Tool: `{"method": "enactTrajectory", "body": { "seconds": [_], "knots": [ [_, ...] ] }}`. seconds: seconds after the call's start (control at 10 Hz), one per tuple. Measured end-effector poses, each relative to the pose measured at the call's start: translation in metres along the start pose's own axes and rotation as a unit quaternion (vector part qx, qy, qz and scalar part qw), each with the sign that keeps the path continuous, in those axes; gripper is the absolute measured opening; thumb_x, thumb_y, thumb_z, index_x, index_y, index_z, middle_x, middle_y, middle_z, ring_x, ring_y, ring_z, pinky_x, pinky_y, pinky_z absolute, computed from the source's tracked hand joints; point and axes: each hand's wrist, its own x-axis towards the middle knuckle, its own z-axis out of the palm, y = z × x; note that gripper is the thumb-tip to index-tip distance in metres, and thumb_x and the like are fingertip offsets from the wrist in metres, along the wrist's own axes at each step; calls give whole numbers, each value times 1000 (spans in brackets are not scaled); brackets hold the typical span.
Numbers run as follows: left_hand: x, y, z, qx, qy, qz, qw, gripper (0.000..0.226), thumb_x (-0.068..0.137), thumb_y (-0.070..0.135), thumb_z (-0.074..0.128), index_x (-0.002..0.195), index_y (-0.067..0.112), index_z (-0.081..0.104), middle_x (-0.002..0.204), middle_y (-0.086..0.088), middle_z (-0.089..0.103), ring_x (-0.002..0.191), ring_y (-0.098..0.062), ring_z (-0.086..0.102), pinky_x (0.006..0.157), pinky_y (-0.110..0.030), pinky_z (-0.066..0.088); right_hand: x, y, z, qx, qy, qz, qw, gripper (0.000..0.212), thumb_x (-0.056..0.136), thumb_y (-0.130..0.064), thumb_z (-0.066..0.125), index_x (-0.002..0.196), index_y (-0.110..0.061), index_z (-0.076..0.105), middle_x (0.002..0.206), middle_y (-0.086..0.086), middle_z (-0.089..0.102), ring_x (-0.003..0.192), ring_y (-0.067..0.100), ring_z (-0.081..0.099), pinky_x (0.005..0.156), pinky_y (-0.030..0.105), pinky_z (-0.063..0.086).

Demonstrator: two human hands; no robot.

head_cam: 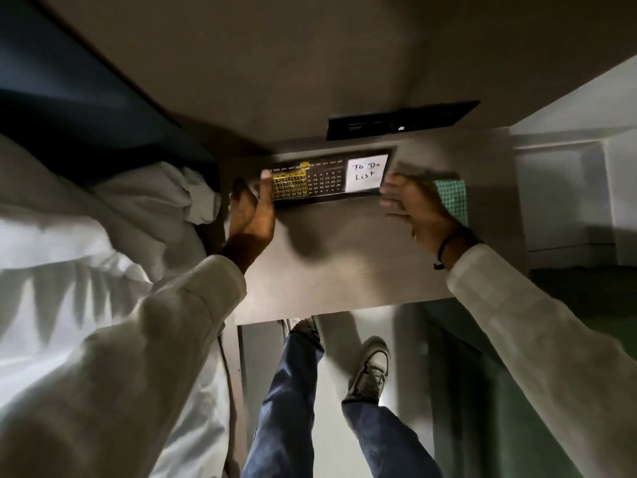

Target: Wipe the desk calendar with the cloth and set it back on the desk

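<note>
The dark desk calendar [327,179] stands at the back of the small grey desk [344,263], with a yellow date grid on its left and a white "To Do List" note on its right. My left hand [251,212] is at the calendar's left end, thumb on its face. My right hand [413,208] is at the calendar's right end, fingers spread and blurred; whether it touches is unclear. The green checked cloth [453,198] lies on the desk just behind my right hand, partly hidden by it.
A black flat panel [400,120] sits on the wall behind the desk. A white pillow and bedding [103,219] lie to the left, against the desk's edge. Below the desk's front edge are my legs and shoes [370,370] on the floor.
</note>
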Motion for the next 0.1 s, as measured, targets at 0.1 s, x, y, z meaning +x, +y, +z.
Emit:
{"method": "enactTrajectory", "body": {
  "seconds": [0.1],
  "knots": [
    [-19,-13,-1,176,31,96,979,97,100,68,26,165,-3,16,173,-30,18,162,-47,17,133,-55,16,-20,3,-8,78,-25,-57,995,20,96,-18,65,114,-9,70,91,1,73,83,17,70,70,28,59]
  ]
}}
